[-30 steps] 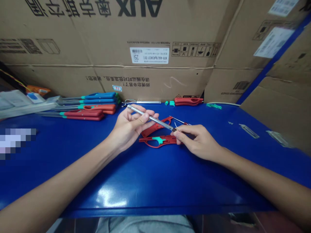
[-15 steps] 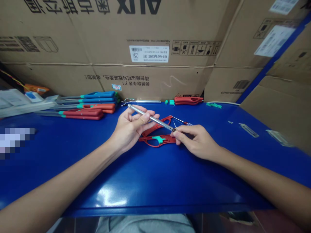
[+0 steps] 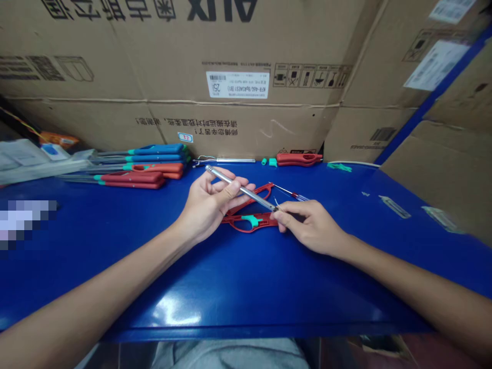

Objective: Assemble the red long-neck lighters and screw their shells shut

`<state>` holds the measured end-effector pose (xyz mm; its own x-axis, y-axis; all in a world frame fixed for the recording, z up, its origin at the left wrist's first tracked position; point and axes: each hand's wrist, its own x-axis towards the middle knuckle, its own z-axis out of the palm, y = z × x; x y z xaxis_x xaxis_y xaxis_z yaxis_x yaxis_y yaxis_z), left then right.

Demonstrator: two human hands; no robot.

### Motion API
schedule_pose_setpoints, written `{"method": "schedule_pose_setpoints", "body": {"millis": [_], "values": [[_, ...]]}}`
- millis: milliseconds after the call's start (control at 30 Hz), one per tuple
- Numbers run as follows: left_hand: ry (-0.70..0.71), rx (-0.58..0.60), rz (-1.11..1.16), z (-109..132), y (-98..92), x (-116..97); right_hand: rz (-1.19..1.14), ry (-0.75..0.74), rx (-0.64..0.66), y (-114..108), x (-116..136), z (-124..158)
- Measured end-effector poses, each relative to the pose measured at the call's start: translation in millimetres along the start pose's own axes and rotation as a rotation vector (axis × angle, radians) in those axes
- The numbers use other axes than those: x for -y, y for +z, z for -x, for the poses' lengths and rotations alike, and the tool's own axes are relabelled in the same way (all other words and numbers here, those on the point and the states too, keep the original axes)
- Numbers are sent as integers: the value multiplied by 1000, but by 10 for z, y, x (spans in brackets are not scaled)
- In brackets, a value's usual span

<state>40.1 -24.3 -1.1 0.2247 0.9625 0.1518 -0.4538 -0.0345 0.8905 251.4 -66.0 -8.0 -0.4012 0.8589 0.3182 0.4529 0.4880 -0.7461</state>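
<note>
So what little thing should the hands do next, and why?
Maybe the right hand should gently straighten the thin white wire. It sticks up by the end of the silver tube where that hand's fingers are pinching, so it could get bent or caught. The left hand holds the tube farther along, which should help steady it.

Head-worn camera, near hands, looks forward and down over blue table toward cardboard.
</note>
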Motion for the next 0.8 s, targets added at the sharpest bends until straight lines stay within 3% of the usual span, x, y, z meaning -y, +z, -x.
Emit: {"method": "schedule_pose_setpoints", "body": {"millis": [300,467,633,733,800], "values": [[18,44,3,-27,-35,-36,-13,-7,-6,24,23,-6],[1,71,98,-56,-48,-136,28,-9,-99,16,77,-3],[-52,5,118,-71,-21,-183,13,-54,-187,-5,67,-10],[12,-17,1,-110,-76,-193,23,-70,-210,-14,77,-9],[126,-24,-260,-146,-153,-201,48,-73,-209,-21,79,-4]]}}
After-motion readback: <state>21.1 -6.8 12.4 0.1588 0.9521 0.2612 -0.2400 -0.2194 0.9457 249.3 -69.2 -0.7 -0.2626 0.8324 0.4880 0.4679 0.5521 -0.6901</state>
